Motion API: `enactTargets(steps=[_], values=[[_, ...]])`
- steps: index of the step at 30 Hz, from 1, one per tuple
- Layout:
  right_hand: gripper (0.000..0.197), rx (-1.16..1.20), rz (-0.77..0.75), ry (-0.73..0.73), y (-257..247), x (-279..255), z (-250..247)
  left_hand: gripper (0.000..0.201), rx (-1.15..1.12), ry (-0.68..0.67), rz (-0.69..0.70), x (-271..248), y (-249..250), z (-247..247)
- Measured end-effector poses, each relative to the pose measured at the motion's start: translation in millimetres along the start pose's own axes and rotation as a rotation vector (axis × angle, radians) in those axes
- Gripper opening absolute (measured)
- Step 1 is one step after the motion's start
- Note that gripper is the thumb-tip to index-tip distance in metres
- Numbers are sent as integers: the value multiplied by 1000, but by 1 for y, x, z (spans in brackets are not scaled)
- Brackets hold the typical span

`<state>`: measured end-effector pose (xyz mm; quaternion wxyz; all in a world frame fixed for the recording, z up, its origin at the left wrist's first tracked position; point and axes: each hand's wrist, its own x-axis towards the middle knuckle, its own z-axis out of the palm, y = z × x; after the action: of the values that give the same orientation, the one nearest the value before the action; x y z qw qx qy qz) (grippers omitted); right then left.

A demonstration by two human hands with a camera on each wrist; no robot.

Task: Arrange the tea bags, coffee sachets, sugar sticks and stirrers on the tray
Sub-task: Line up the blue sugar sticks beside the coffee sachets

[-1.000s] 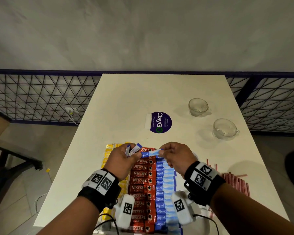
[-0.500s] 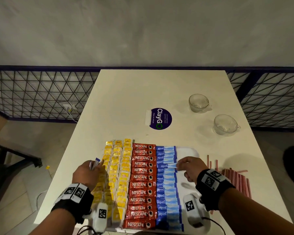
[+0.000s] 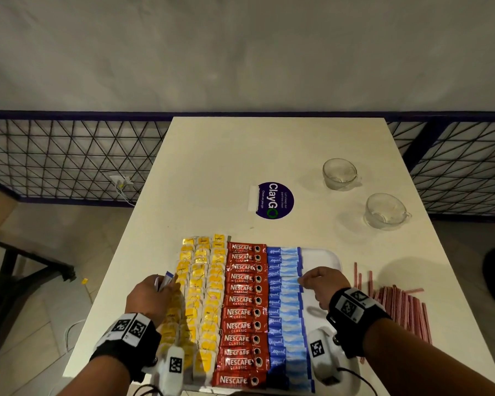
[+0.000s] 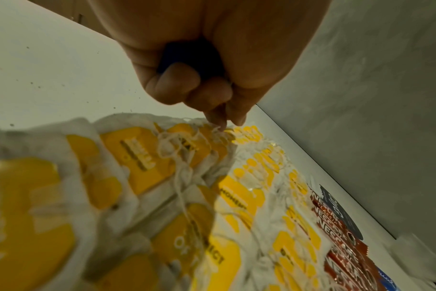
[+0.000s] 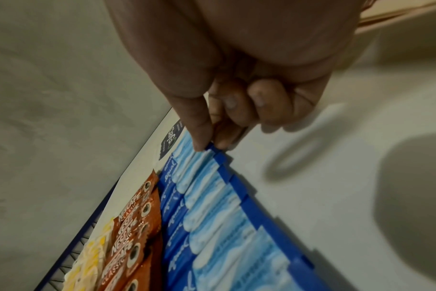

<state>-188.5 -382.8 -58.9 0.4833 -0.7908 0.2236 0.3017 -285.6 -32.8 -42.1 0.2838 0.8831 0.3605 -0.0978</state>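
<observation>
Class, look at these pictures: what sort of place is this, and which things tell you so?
Probably an office pantry or break area. A round sticker on the table reads "Let's keep our pantries clean", two glass cups stand nearby, and a tray holds rows of coffee sachets.

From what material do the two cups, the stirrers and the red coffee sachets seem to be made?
Cups: clear glass probably, see-through with glints; clear plastic is possible.
Stirrers: thin pinkish-red striped sticks, likely plastic or paper; unclear.
Coffee sachets: glossy printed film, shiny highlights in the right wrist view.
</observation>
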Motion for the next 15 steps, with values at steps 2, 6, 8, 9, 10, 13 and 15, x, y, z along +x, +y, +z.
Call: enactTargets(steps=[2,6,8,9,10,13,15], values=[[7,4,-15,3,1,4,1,21,-1,10,0,0,0,1],[8,-9,-42,13,4,10,1,21,16,19,6,1,-1,4],[4,-27,-39,6,6,12,1,20,8,11,-2,1,-1,5],[5,-33,-37,5,6,12,1,20,1,13,-1,1,-1,5],[7,-38,-39,11,5,10,1,21,0,15,-1,0,-1,5],[20,-138,-84,83,-3,0,-3,23,-23,44,4,-4,2,-3],[27,-248,-147,166,-15,-9,-5,29,-128,67,22,-9,11,-13]])
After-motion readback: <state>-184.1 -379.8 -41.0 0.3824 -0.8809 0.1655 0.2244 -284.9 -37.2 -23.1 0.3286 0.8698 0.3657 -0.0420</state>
